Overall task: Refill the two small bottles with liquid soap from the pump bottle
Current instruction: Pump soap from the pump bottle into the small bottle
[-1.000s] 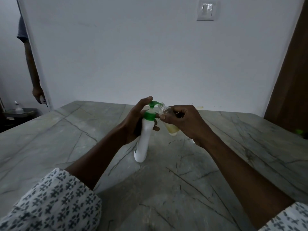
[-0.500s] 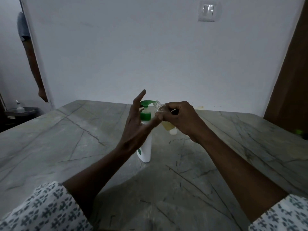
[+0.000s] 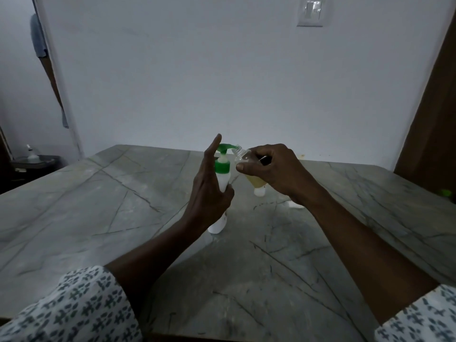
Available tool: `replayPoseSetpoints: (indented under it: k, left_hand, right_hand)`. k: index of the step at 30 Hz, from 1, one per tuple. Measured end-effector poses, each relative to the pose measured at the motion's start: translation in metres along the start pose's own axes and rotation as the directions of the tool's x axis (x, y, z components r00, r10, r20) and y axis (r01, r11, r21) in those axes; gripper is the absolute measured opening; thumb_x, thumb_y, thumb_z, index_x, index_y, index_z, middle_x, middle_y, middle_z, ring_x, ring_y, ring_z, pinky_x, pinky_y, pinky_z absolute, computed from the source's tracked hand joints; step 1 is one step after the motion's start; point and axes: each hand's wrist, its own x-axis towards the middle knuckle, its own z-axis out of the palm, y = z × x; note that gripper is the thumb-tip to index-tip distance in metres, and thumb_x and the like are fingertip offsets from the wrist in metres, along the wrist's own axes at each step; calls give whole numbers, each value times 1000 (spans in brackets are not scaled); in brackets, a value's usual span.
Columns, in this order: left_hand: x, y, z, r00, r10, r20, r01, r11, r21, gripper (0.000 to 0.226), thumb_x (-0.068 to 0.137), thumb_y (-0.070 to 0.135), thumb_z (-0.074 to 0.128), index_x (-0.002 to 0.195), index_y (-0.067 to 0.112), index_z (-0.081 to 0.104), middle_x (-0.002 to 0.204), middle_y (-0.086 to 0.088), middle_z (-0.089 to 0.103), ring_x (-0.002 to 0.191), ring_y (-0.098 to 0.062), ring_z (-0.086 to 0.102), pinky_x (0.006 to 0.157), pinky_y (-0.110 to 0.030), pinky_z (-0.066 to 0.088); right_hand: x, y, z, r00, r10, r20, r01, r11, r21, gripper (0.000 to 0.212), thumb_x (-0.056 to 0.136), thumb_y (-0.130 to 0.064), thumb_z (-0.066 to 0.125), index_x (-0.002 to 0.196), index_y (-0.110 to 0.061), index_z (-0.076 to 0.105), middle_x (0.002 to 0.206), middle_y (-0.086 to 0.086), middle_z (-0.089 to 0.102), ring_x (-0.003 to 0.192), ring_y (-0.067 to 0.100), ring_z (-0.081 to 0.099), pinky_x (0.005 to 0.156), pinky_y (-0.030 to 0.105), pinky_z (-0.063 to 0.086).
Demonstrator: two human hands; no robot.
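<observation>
Nearest the camera, two patterned sleeves (image 3: 74,304) frame bare forearms that reach out over a veined stone table (image 3: 98,206). Further out, the left hand (image 3: 209,191) stands in front of the white pump bottle (image 3: 223,178). Its fingers are straight and raised beside the green pump head (image 3: 225,146), gripping nothing. Its thumb lies close to the bottle's body, though contact is hard to judge.

Just right of it, the right hand (image 3: 274,169) curls round a small clear bottle (image 3: 243,159), tilted so its open mouth sits at the tip of the pump head. Yellowish soap (image 3: 254,182) pools in its lower end.

The step looks like pumping soap into this partly filled bottle. To do it well:
- Hold the mouth squarely under the tip.
- Press the head straight down in slow strokes so the tall bottle does not tip.
- Bring the small bottle more upright as it fills.

Behind the right hand a small white object (image 3: 259,192) stands on the table. It may be the second bottle, but I cannot tell. Beyond, a wall switch (image 3: 309,13) sits high on the pale wall.
</observation>
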Motion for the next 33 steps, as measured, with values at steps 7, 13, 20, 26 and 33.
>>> replayPoseSetpoints:
  k: [7, 13, 20, 26, 33]
  left_hand:
    - [3, -4, 5, 1000, 15, 12, -15, 1000, 21, 105, 73, -8, 70, 154, 22, 10, 125, 3, 58, 81, -12, 62, 69, -1, 44]
    - [0, -5, 11, 999, -22, -37, 22, 1000, -4, 102, 73, -7, 73, 153, 19, 15, 127, 7, 55, 93, -4, 60, 78, 2, 41]
    - [10, -1, 8, 997, -11, -80, 11, 1000, -10, 80, 75, -3, 74, 141, 12, 32, 112, 5, 62, 85, 1, 64, 72, -2, 46]
    - [10, 0, 7, 999, 13, -39, -13, 1000, 12, 93, 74, -8, 70, 151, 19, 23, 119, 9, 58, 84, -7, 65, 73, -2, 46]
    - [10, -2, 7, 999, -1, -33, 1, 1000, 1, 99, 72, -7, 71, 152, 22, 19, 117, 2, 63, 83, -10, 65, 70, -2, 46]
  right_hand:
    - [-2, 4, 0, 1000, 13, -13, -13, 999, 39, 47, 77, -46, 75, 100, -5, 73, 94, 8, 74, 85, 22, 68, 80, 47, 57]
    - [-1, 9, 4, 999, 26, -42, -23, 997, 76, 32, 79, -42, 76, 92, -13, 76, 88, 8, 74, 84, 28, 68, 72, 43, 56]
    - [-1, 7, 3, 999, 33, -26, -31, 996, 78, 33, 79, -42, 77, 100, -17, 77, 91, 0, 76, 87, 24, 70, 78, 46, 57]
    - [-2, 8, 5, 999, 28, -28, -26, 995, 92, 30, 80, -41, 76, 100, -19, 77, 90, -2, 76, 85, 23, 70, 78, 47, 57]
    - [-1, 9, 8, 999, 26, -37, -22, 995, 100, 28, 81, -41, 76, 98, -18, 77, 88, -1, 75, 84, 24, 69, 75, 44, 56]
